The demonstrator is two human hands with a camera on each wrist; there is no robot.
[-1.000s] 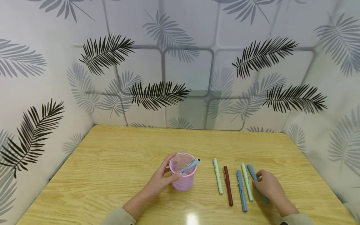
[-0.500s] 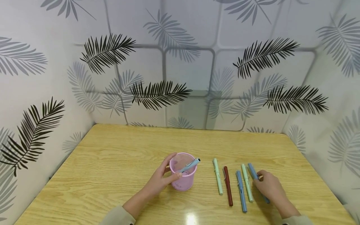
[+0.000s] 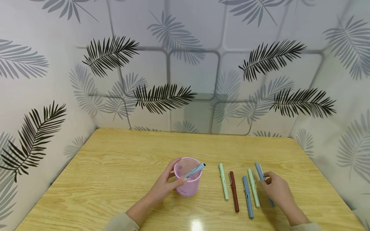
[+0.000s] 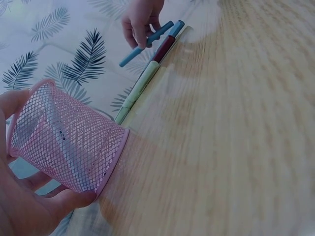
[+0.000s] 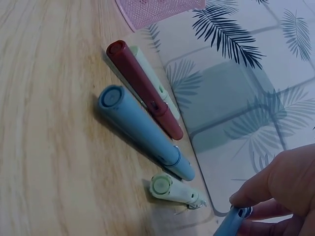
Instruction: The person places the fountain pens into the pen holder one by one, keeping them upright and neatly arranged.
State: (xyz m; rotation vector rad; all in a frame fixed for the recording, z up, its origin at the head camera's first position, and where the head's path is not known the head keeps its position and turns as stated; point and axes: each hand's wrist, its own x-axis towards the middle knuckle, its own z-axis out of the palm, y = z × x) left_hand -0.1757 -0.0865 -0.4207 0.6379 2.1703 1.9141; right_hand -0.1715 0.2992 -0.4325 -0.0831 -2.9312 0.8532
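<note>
Four pens (image 3: 233,191) lie in row on table (image 3: 115,166); fifth, blue pen (image 3: 259,171), pinched in right hand (image 3: 278,190), far end raised. Left hand (image 3: 164,186) curled round pink cup (image 3: 188,181), one pen inside. Pickup step; next likely carry to cup, needs tip aimed into mouth.

Left hand (image 3: 165,185) curled in a grip, right hand (image 3: 276,189) pinching with fingertips, both forearms extended forward.
</note>
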